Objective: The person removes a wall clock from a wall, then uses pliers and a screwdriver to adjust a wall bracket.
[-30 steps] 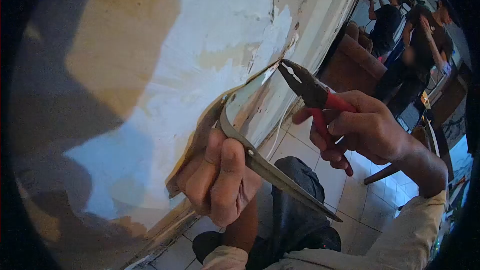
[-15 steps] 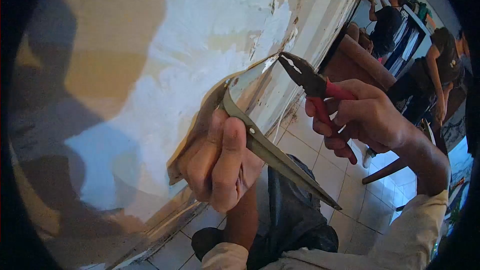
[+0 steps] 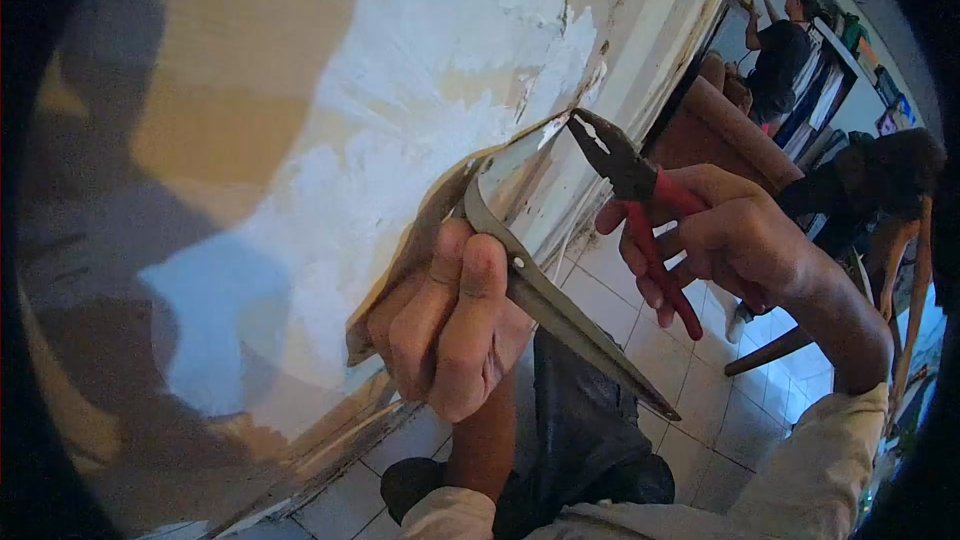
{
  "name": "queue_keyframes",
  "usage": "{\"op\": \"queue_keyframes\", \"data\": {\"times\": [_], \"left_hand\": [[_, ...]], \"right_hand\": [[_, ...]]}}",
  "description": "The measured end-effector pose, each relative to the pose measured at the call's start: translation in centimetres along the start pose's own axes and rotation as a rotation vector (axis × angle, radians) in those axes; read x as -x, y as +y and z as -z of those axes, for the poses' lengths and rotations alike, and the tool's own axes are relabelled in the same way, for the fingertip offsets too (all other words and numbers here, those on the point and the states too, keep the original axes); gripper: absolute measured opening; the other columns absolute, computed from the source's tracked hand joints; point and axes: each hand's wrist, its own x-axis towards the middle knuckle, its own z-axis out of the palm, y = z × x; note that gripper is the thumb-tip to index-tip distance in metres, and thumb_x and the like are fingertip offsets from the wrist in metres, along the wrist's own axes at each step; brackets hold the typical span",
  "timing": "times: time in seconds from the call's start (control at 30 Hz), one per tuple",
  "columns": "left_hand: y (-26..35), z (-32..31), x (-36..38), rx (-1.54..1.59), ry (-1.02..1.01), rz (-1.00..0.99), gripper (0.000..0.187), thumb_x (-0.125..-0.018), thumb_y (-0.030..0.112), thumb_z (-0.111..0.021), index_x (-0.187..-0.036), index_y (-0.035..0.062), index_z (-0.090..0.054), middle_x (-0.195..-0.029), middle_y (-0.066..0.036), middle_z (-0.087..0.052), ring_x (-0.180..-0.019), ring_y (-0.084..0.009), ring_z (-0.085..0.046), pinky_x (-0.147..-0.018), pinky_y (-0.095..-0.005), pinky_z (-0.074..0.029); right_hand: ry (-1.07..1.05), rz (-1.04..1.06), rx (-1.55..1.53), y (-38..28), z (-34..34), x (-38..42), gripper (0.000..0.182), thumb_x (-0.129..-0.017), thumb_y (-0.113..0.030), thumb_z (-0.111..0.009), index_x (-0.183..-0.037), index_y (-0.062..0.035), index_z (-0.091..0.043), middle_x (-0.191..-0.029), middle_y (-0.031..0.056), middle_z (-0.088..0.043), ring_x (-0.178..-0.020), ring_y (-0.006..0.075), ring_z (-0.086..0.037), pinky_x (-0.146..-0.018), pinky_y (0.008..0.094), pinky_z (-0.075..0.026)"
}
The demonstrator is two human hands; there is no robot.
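At the far left the wall [image 3: 240,70] lies in dark, soft-edged shadow over tan, and a ragged white patch [image 3: 460,50] spreads across it to the right. In front of that, my left hand [image 3: 450,330] is clenched on a strip [image 3: 585,333], my fingers bent tightly over it, with the knuckles toward me. The strip is held just off the wall, near the middle of my view. It is thin and grey-green, with a smooth, tight curve above my fingertips; from there one straight arm slants down to the right and narrows to a point, with a small pale hole near the bend. A brown-edged length runs from behind my knuckles up to a narrow upper end; my hand hides how the parts join.

Below, my dark trousers [image 3: 575,420] show above the white floor tiles [image 3: 700,380]. Right of the bend, the pliers [image 3: 630,178] have their dark nose at the strip's upper end; I cannot tell whether they bite it. My right hand [image 3: 735,225] is grasping their red handles, fingers wrapped around. Beyond it are a wooden leg [image 3: 770,348] and, farther off, a person in dark clothes [image 3: 785,55].
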Motion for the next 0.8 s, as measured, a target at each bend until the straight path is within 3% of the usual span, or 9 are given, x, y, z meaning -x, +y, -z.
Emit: {"op": "queue_keyframes", "data": {"times": [0.1,0.2,0.6,0.7,0.8], "left_hand": [[0.2,0.0,0.1,-0.006,-0.004,0.042,0.024,-0.08,-0.001,-0.075,-0.103,0.006,-0.069,-0.097,-0.014,-0.067,-0.075,-0.0171,-0.065,-0.059,-0.0249,-0.053],[0.5,-0.1,0.1,0.014,-0.006,0.097,0.024,-0.081,-0.001,-0.075,-0.103,0.0072,-0.069,-0.097,-0.013,-0.067,-0.074,-0.016,-0.064,-0.06,-0.0238,-0.053],[-0.4,-0.9,0.2,0.049,0.084,0.037,0.022,-0.08,0.001,-0.076,-0.101,0.0052,-0.069,-0.095,-0.015,-0.067,-0.067,-0.0153,-0.063,-0.056,-0.0245,-0.053],[-0.5,-1.0,0.3,0.029,0.091,0.021,0.022,-0.08,0.001,-0.076,-0.1,0.0045,-0.07,-0.093,-0.016,-0.067,-0.065,-0.0155,-0.062,-0.055,-0.0247,-0.052],[-0.7,-1.1,0.1,0.029,0.092,0.017,0.022,-0.079,0.0,-0.077,-0.1,0.0046,-0.07,-0.092,-0.016,-0.068,-0.064,-0.0159,-0.062,-0.056,-0.0247,-0.053]], "right_hand": [[-0.1,-0.003,-0.1,-0.1,1.0,-0.3,0.042,-0.078,-0.005,-0.047,-0.118,0.0073,-0.052,-0.084,0.0114,-0.057,-0.068,0.0183,-0.059,-0.061,0.0339,-0.054],[-0.018,-0.052,-0.125,-0.2,0.7,-0.4,0.04,-0.069,-0.005,-0.049,-0.108,0.0052,-0.053,-0.08,0.0116,-0.054,-0.061,0.0177,-0.056,-0.052,0.0325,-0.052],[0.148,-0.033,0.326,-1.5,0.0,0.0,0.02,-0.08,-0.005,-0.046,-0.098,-0.0007,-0.053,-0.072,0.0047,-0.051,-0.055,0.0128,-0.053,-0.04,0.0259,-0.043],[0.013,-0.097,0.249,-1.8,0.7,-0.6,0.024,-0.077,-0.003,-0.047,-0.1,0.003,-0.05,-0.075,0.007,-0.051,-0.058,0.0142,-0.056,-0.042,0.0269,-0.049],[-0.043,-0.018,0.02,-0.6,1.2,-0.9,0.023,-0.077,-0.003,-0.046,-0.099,0.0032,-0.051,-0.075,0.0067,-0.051,-0.059,0.0148,-0.057,-0.042,0.0269,-0.05]]}}
